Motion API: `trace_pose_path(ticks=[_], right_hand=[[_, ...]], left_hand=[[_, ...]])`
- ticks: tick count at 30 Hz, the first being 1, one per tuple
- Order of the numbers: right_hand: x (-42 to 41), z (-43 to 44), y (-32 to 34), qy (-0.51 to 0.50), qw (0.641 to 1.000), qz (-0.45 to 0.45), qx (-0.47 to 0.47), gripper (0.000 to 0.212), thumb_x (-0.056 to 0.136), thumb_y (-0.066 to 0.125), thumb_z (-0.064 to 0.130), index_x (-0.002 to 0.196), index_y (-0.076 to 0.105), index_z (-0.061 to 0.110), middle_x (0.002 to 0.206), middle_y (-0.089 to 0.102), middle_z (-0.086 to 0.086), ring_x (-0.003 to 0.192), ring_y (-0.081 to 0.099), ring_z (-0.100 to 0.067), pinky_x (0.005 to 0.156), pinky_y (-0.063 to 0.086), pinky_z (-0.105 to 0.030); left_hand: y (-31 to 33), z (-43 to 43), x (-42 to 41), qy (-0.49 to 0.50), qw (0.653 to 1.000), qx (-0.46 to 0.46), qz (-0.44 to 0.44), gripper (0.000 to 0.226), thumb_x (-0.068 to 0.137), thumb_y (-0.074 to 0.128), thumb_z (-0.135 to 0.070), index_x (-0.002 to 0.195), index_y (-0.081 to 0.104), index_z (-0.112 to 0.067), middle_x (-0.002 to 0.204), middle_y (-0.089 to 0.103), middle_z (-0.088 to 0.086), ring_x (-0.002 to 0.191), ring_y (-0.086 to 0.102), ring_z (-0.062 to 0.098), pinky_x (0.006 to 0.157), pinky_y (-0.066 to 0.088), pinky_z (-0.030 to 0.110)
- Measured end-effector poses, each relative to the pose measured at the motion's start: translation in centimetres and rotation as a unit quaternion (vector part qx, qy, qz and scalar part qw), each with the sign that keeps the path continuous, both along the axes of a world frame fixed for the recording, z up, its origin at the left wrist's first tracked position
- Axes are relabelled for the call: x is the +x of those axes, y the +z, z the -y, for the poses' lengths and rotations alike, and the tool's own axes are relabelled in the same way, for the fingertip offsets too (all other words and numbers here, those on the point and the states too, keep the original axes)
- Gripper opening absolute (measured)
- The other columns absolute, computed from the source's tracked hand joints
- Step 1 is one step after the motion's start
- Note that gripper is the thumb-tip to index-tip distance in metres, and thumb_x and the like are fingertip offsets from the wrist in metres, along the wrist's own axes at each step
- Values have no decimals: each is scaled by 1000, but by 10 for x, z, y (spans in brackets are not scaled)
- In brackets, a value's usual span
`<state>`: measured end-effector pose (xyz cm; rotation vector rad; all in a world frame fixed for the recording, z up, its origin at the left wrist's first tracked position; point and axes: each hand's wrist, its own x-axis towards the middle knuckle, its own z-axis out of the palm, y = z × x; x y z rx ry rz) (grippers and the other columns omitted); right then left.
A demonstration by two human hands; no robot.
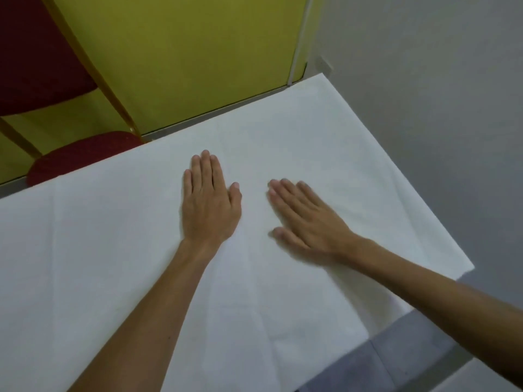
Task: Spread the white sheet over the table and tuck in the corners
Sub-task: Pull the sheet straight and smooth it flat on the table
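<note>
The white sheet (325, 142) lies spread across the table top, with faint fold creases running through it. Its right edge hangs past the table's right side, and one corner points out at the lower right. My left hand (208, 199) lies flat on the sheet near the middle, palm down, fingers straight and together. My right hand (304, 219) rests flat on the sheet just to the right of it, fingers straight and pointing up-left, slightly blurred. A strip of the grey table (198, 118) shows along the far edge.
A red padded chair (82, 157) with a gold frame stands at the table's far left edge. A yellow wall (184, 52) runs behind the table. Grey floor (438, 94) lies to the right, and grey cloth (402, 352) shows at the lower right.
</note>
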<state>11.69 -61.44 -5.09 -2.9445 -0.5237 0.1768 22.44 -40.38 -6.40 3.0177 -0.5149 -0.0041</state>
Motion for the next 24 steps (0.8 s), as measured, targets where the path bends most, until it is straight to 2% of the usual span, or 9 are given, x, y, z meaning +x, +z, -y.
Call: trace_pose_path(ticks=[3, 5, 7, 9, 12, 15, 18, 21, 24], right_hand=[[43, 73, 20, -152, 986, -47, -55, 84, 98, 1, 67, 162, 4, 13, 170, -1, -5, 157, -3, -20, 127, -2, -43], [54, 101, 27, -211, 974, -63, -51, 100, 89, -13, 76, 162, 2, 9, 170, -2, -10, 157, -5, -23, 126, -7, -39], [38, 71, 24, -173, 983, -51, -31, 106, 88, -12, 77, 160, 10, 3, 168, 5, -18, 156, 2, -32, 126, -1, -45], [-14, 18, 17, -59, 998, -10, -11, 88, 101, 7, 66, 158, 20, -1, 166, 16, -21, 155, 12, -35, 127, 7, -49], [-93, -32, 1, 50, 998, 30, 6, 73, 106, 30, 51, 158, 22, 0, 167, 15, -17, 156, 8, -31, 126, 13, -51], [-108, -23, -11, -1, 999, 40, -15, 70, 107, 31, 48, 158, 21, 1, 168, 14, -16, 157, 6, -29, 125, 16, -53], [-97, 13, -4, -44, 998, 8, -36, 73, 107, 24, 53, 160, 14, 5, 169, 7, -12, 157, 1, -24, 127, 6, -50], [-86, 92, 5, -144, 987, -34, -57, 80, 103, 10, 65, 162, 2, 11, 170, -2, -8, 157, -7, -20, 126, -8, -39], [-83, 117, 16, -210, 977, -18, -28, 98, 96, -4, 73, 158, 17, -1, 166, 13, -22, 155, 11, -37, 125, 1, -43]], left_hand=[[-1, 0, 3, 4, 1000, -6, -2, 69, 104, 23, -42, 155, 13, 2, 164, 14, 19, 153, 11, 32, 124, 15, 47], [-3, 0, 1, 2, 1000, 2, 0, 69, 103, 24, -41, 155, 13, 3, 164, 15, 20, 152, 12, 33, 124, 15, 47], [-3, 0, 1, 5, 1000, 4, -7, 69, 103, 24, -41, 155, 13, 3, 164, 14, 20, 152, 11, 33, 124, 15, 48], [-1, 2, 0, 13, 1000, -10, -8, 68, 104, 28, -39, 155, 14, 3, 164, 14, 20, 152, 10, 34, 123, 13, 50], [10, 10, -28, 50, 996, -68, 10, 65, 103, 36, -35, 155, 20, 2, 164, 17, 18, 153, 8, 34, 123, 1, 53], [13, 18, -106, 63, 990, -125, -4, 65, 100, 32, -40, 154, 27, -2, 163, 22, 15, 153, 9, 33, 122, -2, 51], [1, 15, -150, 51, 996, -73, -30, 71, 100, 23, -47, 156, 22, -3, 164, 16, 17, 153, 7, 37, 123, 6, 56], [-6, 13, -147, 50, 997, -48, -30, 73, 100, 20, -49, 156, 18, -3, 165, 12, 17, 153, 5, 37, 122, 6, 57], [-6, 14, -147, 45, 998, -29, -24, 73, 100, 18, -50, 156, 18, -3, 164, 14, 18, 152, 7, 38, 122, 9, 57]])
